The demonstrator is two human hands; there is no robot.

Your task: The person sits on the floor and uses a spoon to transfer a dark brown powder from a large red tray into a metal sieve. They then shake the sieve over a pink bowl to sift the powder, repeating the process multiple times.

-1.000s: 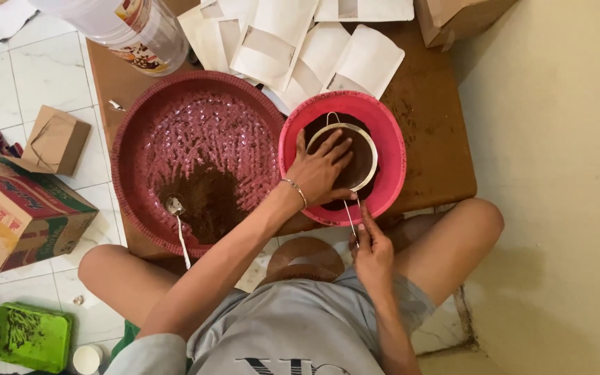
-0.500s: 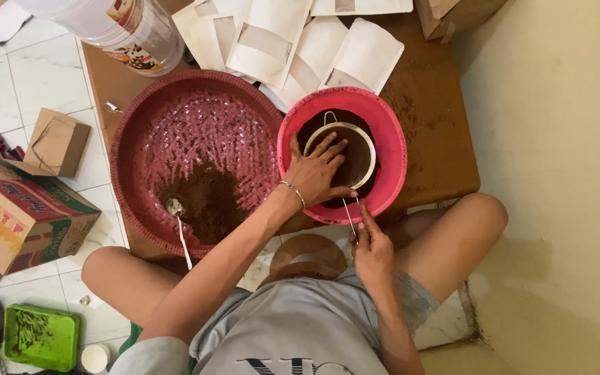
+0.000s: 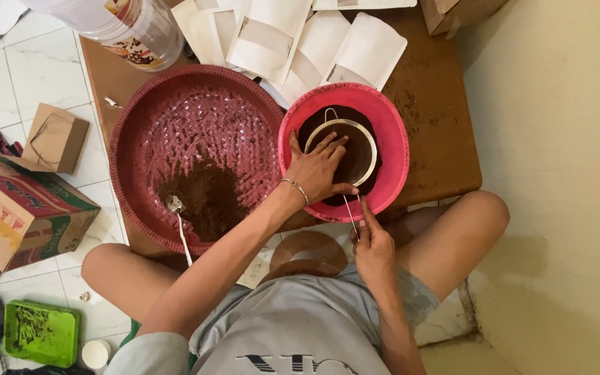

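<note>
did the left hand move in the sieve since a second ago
No, barely. The left hand lies on the brown powder in the sieve, at the same near-left spot against the pink bowl's rim; only the camera shifted slightly.

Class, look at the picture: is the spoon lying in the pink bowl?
No, the spoon lies in the large dark red basket, its bowl on the brown powder, not in the pink bowl.
</note>
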